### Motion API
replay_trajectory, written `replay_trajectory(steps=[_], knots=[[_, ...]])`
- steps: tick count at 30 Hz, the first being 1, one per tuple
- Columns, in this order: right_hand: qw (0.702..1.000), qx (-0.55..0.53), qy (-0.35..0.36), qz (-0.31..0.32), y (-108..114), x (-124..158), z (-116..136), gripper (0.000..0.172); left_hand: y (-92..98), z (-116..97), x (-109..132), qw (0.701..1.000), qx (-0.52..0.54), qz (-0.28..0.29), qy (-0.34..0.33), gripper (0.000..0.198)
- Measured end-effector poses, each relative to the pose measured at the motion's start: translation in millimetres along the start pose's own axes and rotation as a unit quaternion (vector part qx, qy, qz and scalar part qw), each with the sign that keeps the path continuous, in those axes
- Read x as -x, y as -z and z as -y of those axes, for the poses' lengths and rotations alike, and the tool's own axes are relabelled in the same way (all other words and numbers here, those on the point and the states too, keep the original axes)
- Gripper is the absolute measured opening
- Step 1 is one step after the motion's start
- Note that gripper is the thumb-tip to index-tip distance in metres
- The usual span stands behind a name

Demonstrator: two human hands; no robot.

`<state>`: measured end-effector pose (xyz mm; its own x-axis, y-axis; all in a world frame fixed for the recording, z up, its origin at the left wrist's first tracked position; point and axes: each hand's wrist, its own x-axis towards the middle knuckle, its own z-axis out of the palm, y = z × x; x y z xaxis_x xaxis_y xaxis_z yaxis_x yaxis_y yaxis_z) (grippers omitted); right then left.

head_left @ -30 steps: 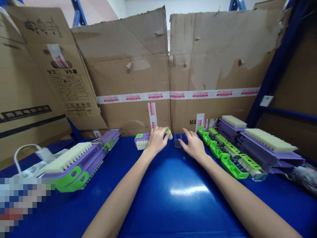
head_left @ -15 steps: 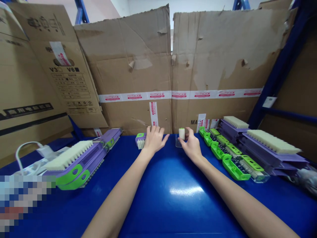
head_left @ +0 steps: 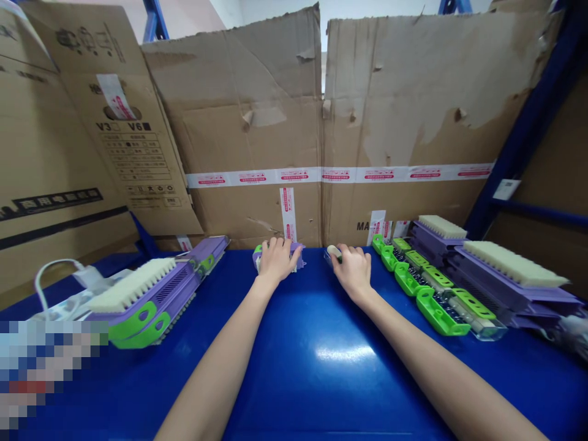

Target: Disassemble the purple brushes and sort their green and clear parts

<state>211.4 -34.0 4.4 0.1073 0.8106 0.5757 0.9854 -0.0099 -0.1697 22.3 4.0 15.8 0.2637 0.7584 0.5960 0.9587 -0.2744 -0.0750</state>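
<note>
My left hand (head_left: 277, 262) lies over a small purple and green brush (head_left: 301, 257) near the back of the blue table. The fingers curve over its top and the thumb rests at its right part; the palm hides most of it. To the right, my right hand (head_left: 353, 271) is closed round a cream-coloured cylinder (head_left: 335, 250), now tilted, with the thumb on its near side. A clear plastic case (head_left: 326, 257) shows just left of that hand; most of it is hidden.
Green holders (head_left: 434, 311) and lidded pieces line the right side, beside stacked purple brushes (head_left: 514, 263) with cream bristles. More purple and green brushes (head_left: 133, 334) lie at the left near a power strip with a white cable (head_left: 46, 269). Cardboard (head_left: 239, 135) walls off the back.
The cylinder has gone from upright to tilted, and my right hand has closed over it. The brush under my left hand has turned, showing more of its purple part on the right.
</note>
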Motion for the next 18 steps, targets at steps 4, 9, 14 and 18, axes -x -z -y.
replay_trajectory(steps=[4,9,14,18], knots=[[1.0,-0.01,-0.006,-0.006,-0.2,-0.7,-3.9,0.03,-0.5,1.0,0.2,1.0,0.008,0.004,0.004,0.053],[1.0,-0.018,0.002,0.009,-1.5,-1.2,-5.2,0.028,-1.6,1.5,0.7,1.0,-0.02,-0.001,-0.001,0.053],[1.0,-0.01,0.006,0.021,-1.4,0.4,-4.0,0.026,-0.8,1.3,0.6,1.0,-0.013,0.001,-0.005,0.055],[0.999,-0.005,0.017,0.027,-0.1,1.1,-3.5,0.028,-0.4,1.0,0.8,1.0,0.001,0.001,-0.001,0.054]])
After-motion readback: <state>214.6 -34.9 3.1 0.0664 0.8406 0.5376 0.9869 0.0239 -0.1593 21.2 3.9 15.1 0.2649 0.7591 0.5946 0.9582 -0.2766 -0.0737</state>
